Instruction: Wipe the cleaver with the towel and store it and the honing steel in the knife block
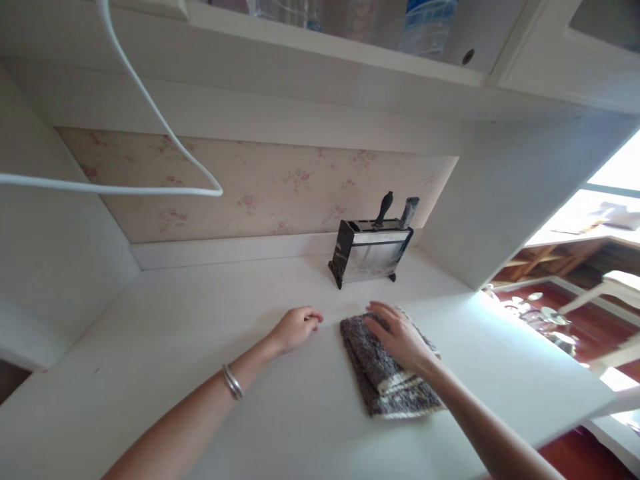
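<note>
A folded grey speckled cloth (pixel 380 383) lies on the white counter (pixel 200 347). My right hand (pixel 400 337) rests flat on top of the cloth with its fingers spread, pressing its far end. My left hand (pixel 297 327) sits on the bare counter just left of the cloth, fingers curled loosely and holding nothing. A silver bangle circles my left wrist.
A metal knife holder (pixel 373 250) with two handles sticking out stands against the floral back wall. A white cable (pixel 150 100) hangs at upper left. Shelves with bottles are overhead. The counter's right edge drops to a red floor with furniture.
</note>
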A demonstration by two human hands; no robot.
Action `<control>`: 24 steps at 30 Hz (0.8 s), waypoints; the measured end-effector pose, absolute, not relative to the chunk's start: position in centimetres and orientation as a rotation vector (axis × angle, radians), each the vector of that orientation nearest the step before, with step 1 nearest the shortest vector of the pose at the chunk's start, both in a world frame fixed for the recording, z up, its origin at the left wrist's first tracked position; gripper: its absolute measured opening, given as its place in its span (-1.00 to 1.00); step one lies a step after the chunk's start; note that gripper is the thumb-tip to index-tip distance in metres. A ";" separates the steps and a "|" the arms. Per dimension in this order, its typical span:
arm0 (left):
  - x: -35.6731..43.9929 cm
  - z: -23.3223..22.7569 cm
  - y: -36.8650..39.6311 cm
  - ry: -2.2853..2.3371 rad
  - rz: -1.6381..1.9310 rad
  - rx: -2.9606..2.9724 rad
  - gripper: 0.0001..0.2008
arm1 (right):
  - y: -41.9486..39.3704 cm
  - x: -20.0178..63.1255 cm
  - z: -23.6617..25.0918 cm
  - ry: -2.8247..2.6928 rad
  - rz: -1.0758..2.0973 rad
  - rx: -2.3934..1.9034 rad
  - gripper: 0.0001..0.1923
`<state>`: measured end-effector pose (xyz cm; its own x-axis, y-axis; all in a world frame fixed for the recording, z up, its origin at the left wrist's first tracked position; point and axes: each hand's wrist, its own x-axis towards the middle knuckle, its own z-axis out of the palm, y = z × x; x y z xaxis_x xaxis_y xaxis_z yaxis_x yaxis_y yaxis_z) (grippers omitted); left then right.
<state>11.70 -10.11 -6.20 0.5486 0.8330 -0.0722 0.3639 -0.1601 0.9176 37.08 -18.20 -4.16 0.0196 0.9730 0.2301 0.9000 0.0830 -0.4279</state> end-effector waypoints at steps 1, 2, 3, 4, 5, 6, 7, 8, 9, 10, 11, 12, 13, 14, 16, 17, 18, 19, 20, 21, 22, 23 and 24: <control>10.8 -6.4 -11.4 1.028 0.515 1.762 -0.72 | -19.7 35.9 -4.9 -2.032 0.224 -1.797 -0.60; 9.9 -6.4 -12.6 1.038 0.464 1.773 -0.72 | -21.0 35.1 -5.6 -2.101 0.204 -1.777 -0.59; 9.1 -6.4 -13.7 1.035 0.423 1.776 -0.72 | -21.8 34.8 -6.2 -2.143 0.176 -1.772 -0.58; 8.3 -6.2 -14.7 1.018 0.400 1.770 -0.72 | -22.4 34.9 -6.7 -2.148 0.140 -1.784 -0.56; 7.4 -6.1 -15.6 1.001 0.390 1.757 -0.71 | -22.6 35.5 -7.1 -2.132 0.106 -1.806 -0.54; 6.6 -5.9 -16.3 0.995 0.392 1.734 -0.71 | -22.5 36.5 -7.3 -2.113 0.083 -1.828 -0.54; 5.7 -5.8 -16.9 0.997 0.400 1.704 -0.70 | -22.3 37.8 -7.5 -2.092 0.069 -1.848 -0.54; 4.7 -5.7 -17.3 1.004 0.410 1.674 -0.70 | -22.0 39.4 -7.7 -2.082 0.060 -1.860 -0.54; 3.9 -5.8 -17.7 1.018 0.426 1.645 -0.70 | -21.7 41.0 -7.9 -2.082 0.059 -1.862 -0.54; 3.1 -5.9 -17.9 1.036 0.448 1.619 -0.71 | -21.4 42.6 -8.0 -2.084 0.065 -1.861 -0.53; 2.4 -6.1 -18.2 1.054 0.479 1.597 -0.71 | -21.2 44.2 -8.1 -2.082 0.070 -1.860 -0.52; 1.9 -6.3 -18.4 1.068 0.512 1.581 -0.72 | -21.0 45.5 -8.2 -2.076 0.073 -1.864 -0.51; 1.6 -6.6 -18.5 1.073 0.543 1.575 -0.73 | -20.9 46.5 -8.2 -2.070 0.079 -1.866 -0.50; 1.5 -6.8 -18.7 1.069 0.566 1.582 -0.73 | -20.7 47.2 -8.0 -2.061 0.086 -1.867 -0.50; 1.6 -7.2 -18.8 1.047 0.585 1.614 -0.73 | -20.4 47.3 -7.4 -2.025 0.098 -1.871 -0.51; 1.7 -7.4 -18.8 1.039 0.588 1.624 -0.72 | -20.3 46.8 -6.8 -1.983 0.092 -1.882 -0.53; 1.8 -7.5 -18.8 1.038 0.591 1.623 -0.72 | -20.2 45.9 -6.0 -1.920 0.075 -1.897 -0.55; 2.0 -7.5 -18.7 1.043 0.598 1.613 -0.71 | -20.2 44.6 -5.0 -1.843 0.054 -1.906 -0.57; 2.1 -7.6 -18.6 1.050 0.608 1.600 -0.71 | -20.5 42.9 -3.9 -1.759 0.034 -1.903 -0.59; 2.1 -7.6 -18.6 1.058 0.620 1.592 -0.71 | -21.1 41.1 -2.8 -1.683 0.025 -1.879 -0.62; 2.1 -7.7 -18.5 1.065 0.633 1.591 -0.71 | -22.0 39.1 -1.6 -1.624 0.032 -1.822 -0.64; 2.1 -7.7 -18.5 1.070 0.644 1.598 -0.71 | -23.2 37.2 -0.5 -1.592 0.055 -1.745 -0.65; 2.0 -7.7 -18.5 1.075 0.652 1.609 -0.71 | -24.8 35.5 0.5 -1.563 0.068 -1.674 -0.65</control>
